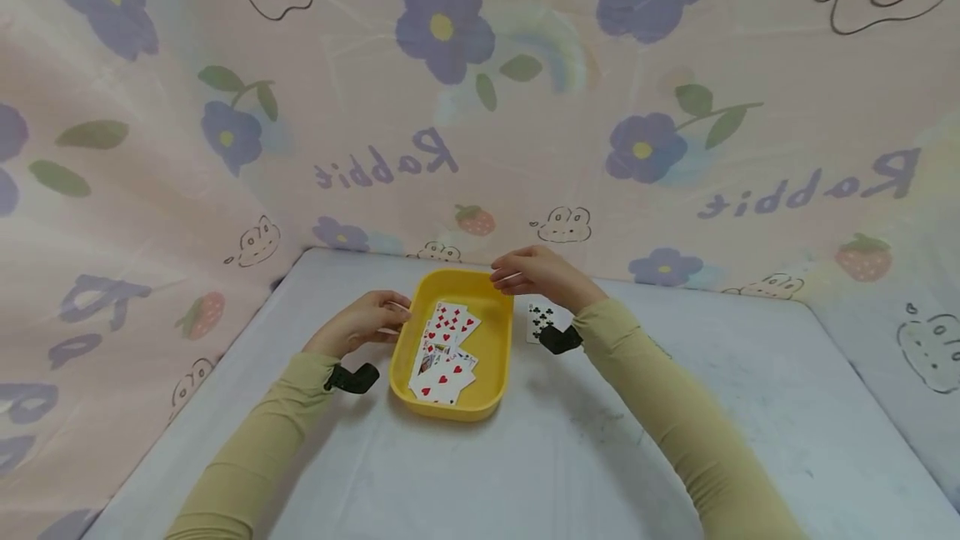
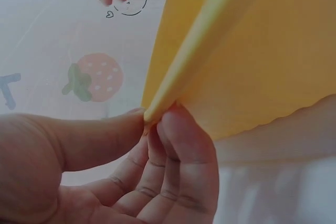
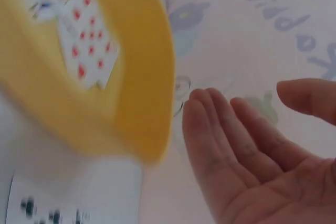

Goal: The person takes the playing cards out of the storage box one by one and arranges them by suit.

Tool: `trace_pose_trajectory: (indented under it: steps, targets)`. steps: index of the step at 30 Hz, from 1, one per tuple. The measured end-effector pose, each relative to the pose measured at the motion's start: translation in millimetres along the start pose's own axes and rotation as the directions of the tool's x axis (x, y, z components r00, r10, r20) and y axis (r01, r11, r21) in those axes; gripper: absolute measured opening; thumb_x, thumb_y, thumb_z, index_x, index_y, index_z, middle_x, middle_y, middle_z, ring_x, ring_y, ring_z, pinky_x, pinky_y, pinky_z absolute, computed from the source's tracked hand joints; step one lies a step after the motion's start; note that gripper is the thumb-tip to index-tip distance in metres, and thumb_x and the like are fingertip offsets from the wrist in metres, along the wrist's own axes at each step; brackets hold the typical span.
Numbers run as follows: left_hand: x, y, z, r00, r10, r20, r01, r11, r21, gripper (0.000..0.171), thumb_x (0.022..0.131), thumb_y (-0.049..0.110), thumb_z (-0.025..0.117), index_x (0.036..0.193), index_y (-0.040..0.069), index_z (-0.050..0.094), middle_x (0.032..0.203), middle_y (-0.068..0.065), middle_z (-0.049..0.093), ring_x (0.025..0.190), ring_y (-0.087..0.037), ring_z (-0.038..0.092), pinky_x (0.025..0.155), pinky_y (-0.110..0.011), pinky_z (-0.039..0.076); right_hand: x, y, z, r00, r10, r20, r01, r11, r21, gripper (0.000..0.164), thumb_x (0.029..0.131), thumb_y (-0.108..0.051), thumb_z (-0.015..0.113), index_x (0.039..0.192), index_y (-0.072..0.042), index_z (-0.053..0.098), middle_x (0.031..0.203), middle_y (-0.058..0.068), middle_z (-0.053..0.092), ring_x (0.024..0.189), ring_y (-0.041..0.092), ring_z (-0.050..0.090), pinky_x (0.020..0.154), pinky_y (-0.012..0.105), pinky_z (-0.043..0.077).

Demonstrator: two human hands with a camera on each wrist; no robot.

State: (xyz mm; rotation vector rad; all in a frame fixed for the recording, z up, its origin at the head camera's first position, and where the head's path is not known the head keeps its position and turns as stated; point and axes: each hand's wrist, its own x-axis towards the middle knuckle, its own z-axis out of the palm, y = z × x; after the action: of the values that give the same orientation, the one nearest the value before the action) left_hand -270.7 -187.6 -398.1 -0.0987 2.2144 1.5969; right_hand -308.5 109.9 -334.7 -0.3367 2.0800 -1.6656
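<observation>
Tray [image 1: 491,340] | pinched at its rim by left fingers [image 2: 190,137] | right fingers [image 3: 202,135] extended, just beside it

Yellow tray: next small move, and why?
I'd probably close the right hand on the rim of the yellow tray: that hand hovers empty beside it, while only the left hand pinches the rim and loose cards lie inside.
</observation>
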Motion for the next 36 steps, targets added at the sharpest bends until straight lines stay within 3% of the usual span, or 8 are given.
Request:
trace_pose_trajectory:
  steps: [9,19,23,30,36]
  targets:
    - [-2.3,1.0,0.5,1.0,0.008,-0.009,-0.008,1.0,0.004,0.032,0.097,0.009,0.056,0.126,-0.002,0.047,0.106,-0.015,0.058,0.085,-0.021,0.058,0.075,-0.034,0.055,23.6,9.3,34.0,0.995,0.094,0.041,-0.098,0.989,0.108,0.042,0.1,-0.017,0.05,0.131,0.011,0.047,0.125,0.029,0.055,0.118,0.041,0.052,0.093,0.04,0.047]
    - [-2.3,0.8,0.1,1.0,0.007,-0.008,-0.007,1.0,-0.005,0.032,0.097,0.009,0.056,0.126,-0.002,0.047,0.106,-0.015,0.059,0.085,-0.022,0.061,0.074,-0.034,0.055,34.3,30.9,64.0,0.982,0.141,0.125,-0.156,0.98,0.124,0.041,0.099,-0.014,0.05,0.129,0.014,0.046,0.129,0.032,0.05,0.119,0.042,0.051,0.101,0.046,0.039]
    - [-1.1,0.1,-0.1,1.0,0.005,-0.011,-0.005,1.0,-0.008,0.032,0.097,0.009,0.056,0.126,-0.002,0.048,0.105,-0.015,0.059,0.085,-0.022,0.06,0.074,-0.033,0.055,37.2,37.3,68.6,0.979,0.163,0.124,-0.176,0.979,0.102,0.043,0.098,-0.017,0.053,0.129,0.013,0.048,0.128,0.03,0.051,0.118,0.041,0.052,0.1,0.045,0.041]
    - [-2.3,1.0,1.3,1.0,0.001,-0.008,-0.001,1.0,-0.01,0.031,0.097,0.008,0.056,0.125,-0.002,0.048,0.106,-0.015,0.059,0.085,-0.021,0.059,0.074,-0.034,0.055,36.2,43.2,72.9,0.974,0.201,0.104,-0.198,0.98,-0.035,0.043,0.096,-0.023,0.057,0.124,0.009,0.054,0.12,0.025,0.058,0.108,0.037,0.059,0.095,0.043,0.046]
    - [-1.9,1.7,1.6,1.0,0.0,-0.005,0.0,1.0,-0.011,0.031,0.096,0.008,0.057,0.125,-0.002,0.048,0.105,-0.015,0.059,0.084,-0.021,0.059,0.073,-0.034,0.055,39.8,45.7,77.1,0.97,0.225,0.088,-0.22,0.974,-0.062,0.042,0.094,-0.024,0.058,0.12,0.009,0.057,0.113,0.023,0.062,0.102,0.033,0.062,0.092,0.04,0.048]
